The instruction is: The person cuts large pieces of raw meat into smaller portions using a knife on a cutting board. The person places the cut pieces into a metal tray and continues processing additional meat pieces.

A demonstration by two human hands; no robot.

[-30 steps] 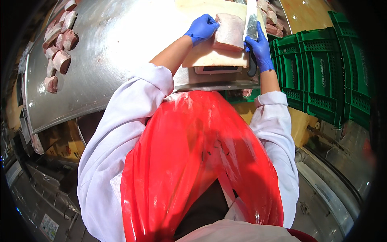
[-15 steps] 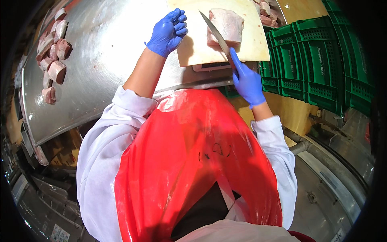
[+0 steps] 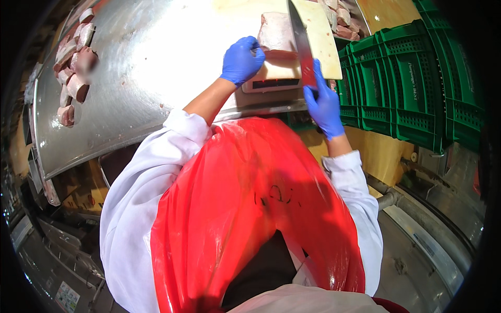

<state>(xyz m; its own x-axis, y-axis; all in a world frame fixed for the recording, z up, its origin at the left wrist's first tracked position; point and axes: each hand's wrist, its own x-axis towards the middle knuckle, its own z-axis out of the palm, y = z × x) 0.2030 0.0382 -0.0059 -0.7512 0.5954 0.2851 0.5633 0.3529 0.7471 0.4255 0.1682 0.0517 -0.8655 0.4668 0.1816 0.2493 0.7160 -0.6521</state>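
Note:
A pale block of raw meat point(image 3: 277, 32) lies on the cream cutting board point(image 3: 328, 62). My right hand point(image 3: 324, 108), in a blue glove, is wrapped round the handle of a long knife point(image 3: 299, 28). The blade points away from me and runs along the meat's right side, partly in front of it. My left hand point(image 3: 243, 61), also blue-gloved, is closed with curled fingers near the meat's front left corner and the board's edge. What those fingers hold, if anything, is hidden. A scale point(image 3: 271, 84) with a dark display shows below the board's front edge.
Several cut meat pieces point(image 3: 78, 87) lie at the left of the steel table point(image 3: 130, 99). More pieces point(image 3: 343, 16) sit beyond the board's far right corner. Green crates point(image 3: 394, 78) stand close to my right hand. The table's front edge runs just ahead of my red apron point(image 3: 250, 198).
My left hand has moved right and toward me, closer to the meat. The knife has swung from a leftward slant to nearly straight ahead, along the meat's right side. More of the scale shows.

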